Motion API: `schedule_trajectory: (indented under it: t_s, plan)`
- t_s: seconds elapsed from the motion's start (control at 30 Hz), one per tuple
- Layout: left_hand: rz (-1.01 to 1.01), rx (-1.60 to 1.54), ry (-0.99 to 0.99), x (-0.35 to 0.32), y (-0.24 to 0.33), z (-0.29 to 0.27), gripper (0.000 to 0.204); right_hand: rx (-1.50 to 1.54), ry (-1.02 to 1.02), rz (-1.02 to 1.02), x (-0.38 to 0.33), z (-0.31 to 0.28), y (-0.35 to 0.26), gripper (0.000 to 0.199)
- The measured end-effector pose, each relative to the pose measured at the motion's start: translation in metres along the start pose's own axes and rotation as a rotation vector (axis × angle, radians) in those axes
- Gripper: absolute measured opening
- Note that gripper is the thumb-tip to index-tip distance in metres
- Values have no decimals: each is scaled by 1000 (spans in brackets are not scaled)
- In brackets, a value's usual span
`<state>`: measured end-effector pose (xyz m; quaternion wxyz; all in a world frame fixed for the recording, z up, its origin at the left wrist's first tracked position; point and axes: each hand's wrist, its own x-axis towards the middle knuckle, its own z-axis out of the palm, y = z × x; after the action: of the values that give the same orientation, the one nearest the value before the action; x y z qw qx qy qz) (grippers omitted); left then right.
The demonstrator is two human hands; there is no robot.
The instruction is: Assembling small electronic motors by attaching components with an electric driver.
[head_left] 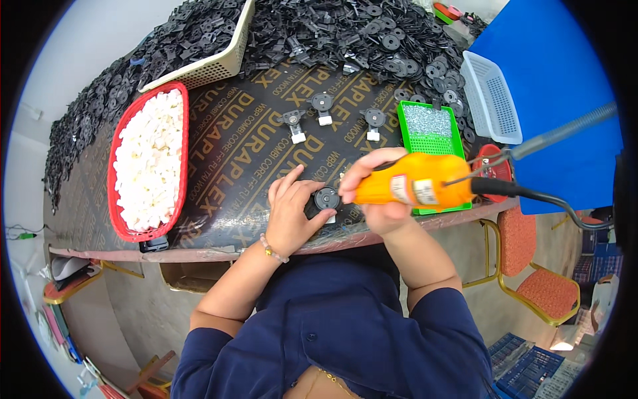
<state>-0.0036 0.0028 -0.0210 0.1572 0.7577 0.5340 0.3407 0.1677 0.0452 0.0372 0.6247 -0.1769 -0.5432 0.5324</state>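
Note:
My left hand rests on the dark tabletop, thumb and index finger closed around a round black plastic part. A bit of white shows below that part. In my right hand is an orange electric screwdriver, held nearly level, its front end beside the black part. Whether its tip touches the part cannot be made out. Farther back lie three black plastic assemblies, each with a white end piece: one on the left, one in the middle and one on the right.
A red basket of white pieces stands at left. On the right are a green tray of small metal screws, a red dish and a pale basket. Black parts are heaped along the back. A coiled spring and cable hold the screwdriver.

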Motion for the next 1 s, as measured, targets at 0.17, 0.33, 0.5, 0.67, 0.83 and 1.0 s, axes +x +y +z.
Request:
schedule_trajectory:
  t_s: [0.17, 0.33, 0.5, 0.67, 0.83, 1.0]
  plan:
    - [11, 12, -27, -1, -4, -1, 50, 76, -73, 47, 2, 15, 21, 78]
    - [13, 3, -30, 0, -4, -2, 48, 76, -80, 87, 5, 14, 22, 77]
    - [33, -21, 1, -1, -6, 1, 47, 59, -142, 105, 4, 15, 22, 74]
    - [36, -35, 27, -2, -7, 3, 47, 38, -169, 154, 3, 19, 23, 72]
    - [48, -41, 5, 0, -5, 4, 45, 24, -100, 149, 3, 19, 22, 75]
    - [34, -3, 14, -2, -2, 1, 44, -93, 93, -22, 16, -17, -4, 84]
